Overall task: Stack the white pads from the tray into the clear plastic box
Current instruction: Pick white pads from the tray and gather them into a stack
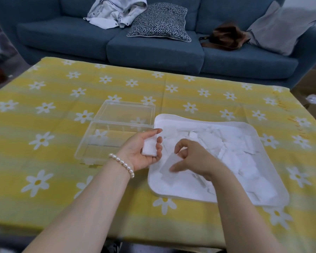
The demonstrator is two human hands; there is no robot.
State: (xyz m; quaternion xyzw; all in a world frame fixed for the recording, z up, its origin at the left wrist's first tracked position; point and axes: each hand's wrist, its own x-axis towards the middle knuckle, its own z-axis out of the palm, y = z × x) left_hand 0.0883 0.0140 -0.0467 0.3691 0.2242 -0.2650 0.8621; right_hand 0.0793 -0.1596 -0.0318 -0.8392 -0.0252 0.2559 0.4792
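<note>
Small stack of white pads (149, 148) in the palm of the left hand (141, 150), palm up, fingers curled round the stack's far edge, thumb along the top; held just over the gap btwn the tray's left rim and the clear plastic box (106, 141). More loose pads (232, 154) heaped in the white tray (270, 196), mostly centre and right, overlapping at odd angles. One single pad (169, 166) tilted up near the tray's front-left, pinched at its edge by the right hand (193, 159): thumb and forefinger on it, other fingers curled above; just beside the left hand's stack, not touching it. Box to the left of the tray, nearly touching its rim, lid (126, 112) hinged open and lying flat behind; a few pads (98, 141) seemingly inside at the back-left, hard to tell through the clear walls. Pearl bracelet (122, 164) on the left wrist. All on a table w/ yellow daisy-print cloth (62, 99). Behind: blue sofa (153, 50) w/ a patterned cushion (160, 21), pale crumpled garment (115, 10), brown bag (226, 36), grey cushion (281, 28).
</note>
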